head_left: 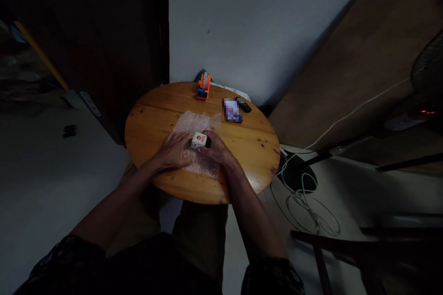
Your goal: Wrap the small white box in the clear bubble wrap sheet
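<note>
On the round wooden table point(256, 147) lies a sheet of clear bubble wrap point(194, 122). A small white box point(199, 140) with red print stands near the middle of the sheet. My right hand point(217, 148) grips the box from its right side, thumb and fingers around it. Just left of the box, my left hand point(175, 151) rests on the bubble wrap with its fingers stretched out, holding nothing.
At the table's back stands an orange tape dispenser point(204, 86). A phone point(232, 110) with a blurred screen and a dark object point(243, 104) lie at the back right. Loose white cable point(308, 207) coils on the floor at right, near dark furniture legs.
</note>
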The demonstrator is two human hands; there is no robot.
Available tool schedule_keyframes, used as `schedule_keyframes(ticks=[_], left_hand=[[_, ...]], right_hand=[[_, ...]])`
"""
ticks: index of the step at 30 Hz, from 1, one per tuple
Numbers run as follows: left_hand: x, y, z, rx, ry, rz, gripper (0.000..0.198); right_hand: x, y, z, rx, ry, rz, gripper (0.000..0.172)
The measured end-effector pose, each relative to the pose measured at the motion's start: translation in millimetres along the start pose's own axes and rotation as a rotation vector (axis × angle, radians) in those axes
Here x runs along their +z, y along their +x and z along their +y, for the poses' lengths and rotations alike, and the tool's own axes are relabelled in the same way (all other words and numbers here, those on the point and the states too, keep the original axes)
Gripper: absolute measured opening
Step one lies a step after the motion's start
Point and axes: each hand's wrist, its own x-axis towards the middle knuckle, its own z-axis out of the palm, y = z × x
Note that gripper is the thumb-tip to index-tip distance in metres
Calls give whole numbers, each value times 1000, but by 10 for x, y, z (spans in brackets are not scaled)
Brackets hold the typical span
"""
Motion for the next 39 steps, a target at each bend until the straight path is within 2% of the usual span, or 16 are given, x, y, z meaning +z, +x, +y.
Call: schedule_keyframes(ticks=[11,18,23,25,28,33,37,39], left_hand=[[-9,-2,18,8,-25,2,89],[-11,18,-18,2,-81,-11,90],[-172,-29,-121,-25,-152,19,77],[-252,-134,-142,14,-109,37,71],[-309,-354,-115,111,-7,-1,59],[-263,-577,23,211,115,25,49],[-206,-543,104,287,134,82,24],[-166,-518,123,318,134,96,19]], right_hand=[[-33,-5,9,-30,-19,-1,50],[-17,-16,40,-27,81,-17,59],[-15,-37,32,20,239,-48,57],[-13,-51,21,28,278,-51,57],[-5,-59,21,29,315,-46,57],[15,-22,56,4,266,3,52],[7,1,65,-28,258,10,51],[-4,-1,58,-41,249,11,50]])
